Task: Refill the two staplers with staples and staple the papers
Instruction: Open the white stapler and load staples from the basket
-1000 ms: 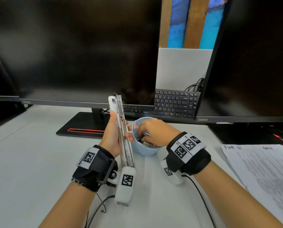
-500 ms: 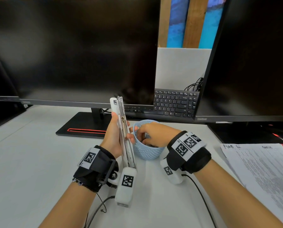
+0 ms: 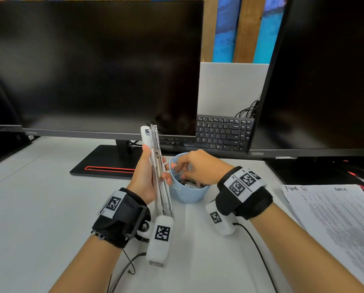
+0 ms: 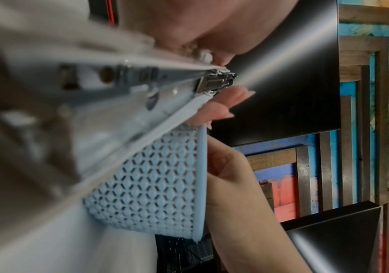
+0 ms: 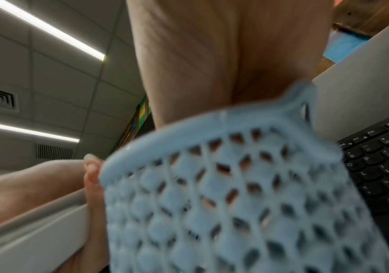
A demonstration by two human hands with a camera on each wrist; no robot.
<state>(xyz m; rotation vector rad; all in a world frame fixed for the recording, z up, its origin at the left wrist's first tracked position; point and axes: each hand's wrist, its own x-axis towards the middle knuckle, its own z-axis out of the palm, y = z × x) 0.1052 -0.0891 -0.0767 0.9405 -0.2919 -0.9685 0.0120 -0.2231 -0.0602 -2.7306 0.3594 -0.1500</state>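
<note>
My left hand point(image 3: 153, 168) grips a white stapler point(image 3: 159, 187) upright, swung open, its metal staple channel facing right. In the left wrist view the stapler's channel point(image 4: 118, 88) runs past my fingertips point(image 4: 219, 109). Just right of it stands a small light-blue mesh basket point(image 3: 187, 195) with staple boxes point(image 3: 189, 183) inside. My right hand point(image 3: 183, 168) hovers over the basket's rim with fingers curled, pinching a small silvery strip of staples point(image 3: 190, 166). Printed papers point(image 3: 335, 218) lie at the right. Only one stapler shows.
Two dark monitors point(image 3: 96, 66) point(image 3: 325, 77) stand at the back, with a black keyboard point(image 3: 223, 133) between them. The left monitor's base point(image 3: 105, 163) lies just behind the stapler. The white tabletop point(image 3: 39, 208) stretches to the left and front. Camera cables point(image 3: 259, 256) trail from my wrists.
My right hand has lifted out of the basket, from deep among the boxes to above the rim, with a silvery strip now between its fingers. The left hand keeps the stapler still.
</note>
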